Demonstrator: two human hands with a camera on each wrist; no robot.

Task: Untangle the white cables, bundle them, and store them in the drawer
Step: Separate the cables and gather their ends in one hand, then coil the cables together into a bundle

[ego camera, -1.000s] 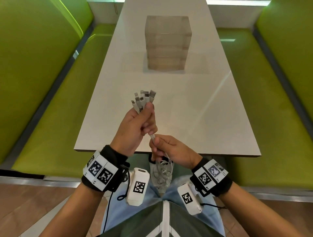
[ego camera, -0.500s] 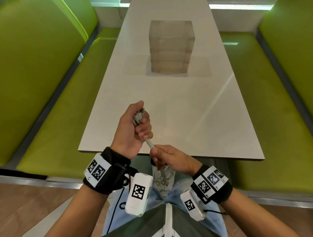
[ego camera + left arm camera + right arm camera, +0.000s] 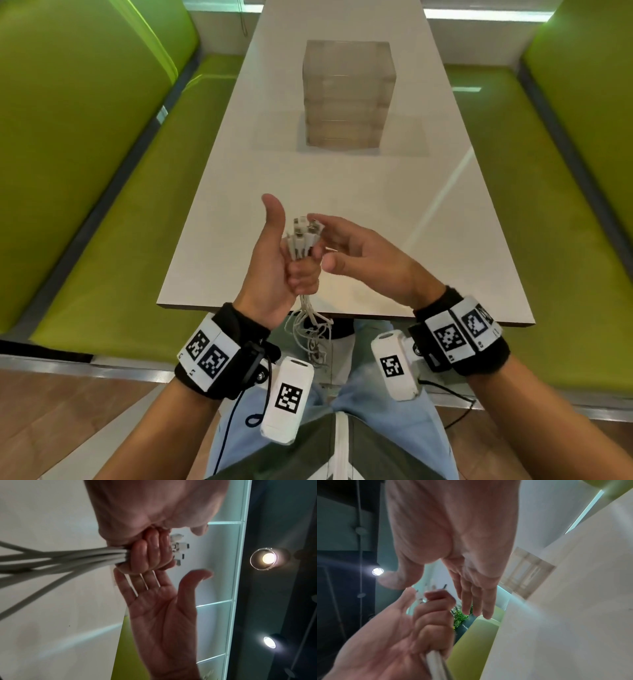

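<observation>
The left hand (image 3: 274, 270) gripped the white cables (image 3: 301, 240) with curled fingers, thumb raised; the right hand (image 3: 363, 257) hovered beside the plugs, fingers relaxed, empty.

- left hand (image 3: 274, 270) is up in front of the chest, palm turned in, thumb sticking straight up, the other fingers (image 3: 145, 555) curled tight round the white cables (image 3: 301, 240)
- right hand (image 3: 363, 253) sits just beside it, palm facing the left, fingers (image 3: 476, 601) straight and loose, gripping nothing
- both forearms angle in from the bottom corners, wrists banded
</observation>
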